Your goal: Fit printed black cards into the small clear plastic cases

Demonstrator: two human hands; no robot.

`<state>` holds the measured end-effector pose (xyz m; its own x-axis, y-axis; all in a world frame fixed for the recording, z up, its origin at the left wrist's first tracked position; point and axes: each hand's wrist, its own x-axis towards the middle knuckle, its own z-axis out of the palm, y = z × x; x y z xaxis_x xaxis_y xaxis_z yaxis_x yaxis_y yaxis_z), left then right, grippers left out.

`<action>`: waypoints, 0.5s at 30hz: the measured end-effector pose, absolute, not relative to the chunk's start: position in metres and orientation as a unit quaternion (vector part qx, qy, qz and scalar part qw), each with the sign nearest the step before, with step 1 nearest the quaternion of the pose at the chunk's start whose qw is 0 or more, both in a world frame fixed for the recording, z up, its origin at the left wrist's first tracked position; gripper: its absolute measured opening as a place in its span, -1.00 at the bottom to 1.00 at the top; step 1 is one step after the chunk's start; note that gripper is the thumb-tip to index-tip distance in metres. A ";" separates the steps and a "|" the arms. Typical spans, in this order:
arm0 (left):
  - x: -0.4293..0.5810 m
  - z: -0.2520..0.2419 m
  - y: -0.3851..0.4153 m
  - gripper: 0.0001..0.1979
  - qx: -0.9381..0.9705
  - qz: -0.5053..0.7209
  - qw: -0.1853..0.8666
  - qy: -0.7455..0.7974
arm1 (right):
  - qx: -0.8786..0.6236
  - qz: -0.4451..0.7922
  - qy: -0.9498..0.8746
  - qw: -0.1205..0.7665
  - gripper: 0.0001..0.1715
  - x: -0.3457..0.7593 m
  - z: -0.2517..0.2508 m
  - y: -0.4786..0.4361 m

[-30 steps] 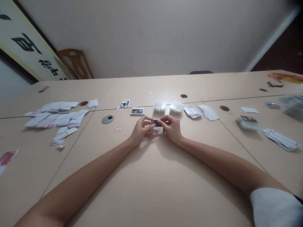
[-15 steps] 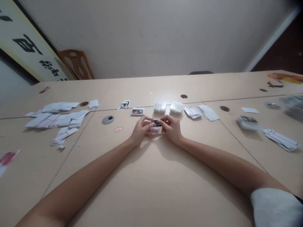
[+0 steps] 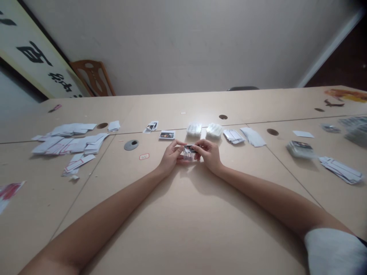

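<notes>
Between both hands, just over the table, is a dark picture card (image 3: 188,147) with a clear plastic sleeve (image 3: 189,156) around or below it; how far the card sits inside I cannot tell. My left hand (image 3: 169,158) grips the left edge, fingers bent round it. From the other side, my right hand (image 3: 211,156) pinches the card, thumb lying on its face. Just beyond the hands lies a small pile of picture cards (image 3: 167,135). Two stacks of filled clear sleeves, a left stack (image 3: 194,130) and a right stack (image 3: 213,130), stand behind.
White slips (image 3: 69,145) are heaped on the left. Fanned white cards (image 3: 234,136) and plain strips (image 3: 253,136) lie right of the stacks. Farther right are a sleeved stack (image 3: 300,149) and more slips (image 3: 341,169). A grey cable cap (image 3: 131,144) sits left of my hands.
My left thumb has drawn back from the card's face, so more of the card and sleeve shows. The right hand has hardly moved.
</notes>
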<state>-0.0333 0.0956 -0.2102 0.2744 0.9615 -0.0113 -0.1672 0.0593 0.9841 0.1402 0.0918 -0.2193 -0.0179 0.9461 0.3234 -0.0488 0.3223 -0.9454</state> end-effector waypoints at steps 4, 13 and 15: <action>-0.033 -0.210 0.096 -0.61 0.508 0.462 0.611 0.394 | -0.384 0.443 -0.565 0.580 -0.71 0.141 -0.220 0.093; -0.033 -0.209 0.098 -0.60 0.494 0.466 0.614 0.403 | -0.396 0.462 -0.551 0.572 -0.69 0.142 -0.219 0.096; -0.033 -0.209 0.098 -0.58 0.493 0.465 0.616 0.402 | -0.399 0.458 -0.553 0.570 -0.69 0.142 -0.218 0.096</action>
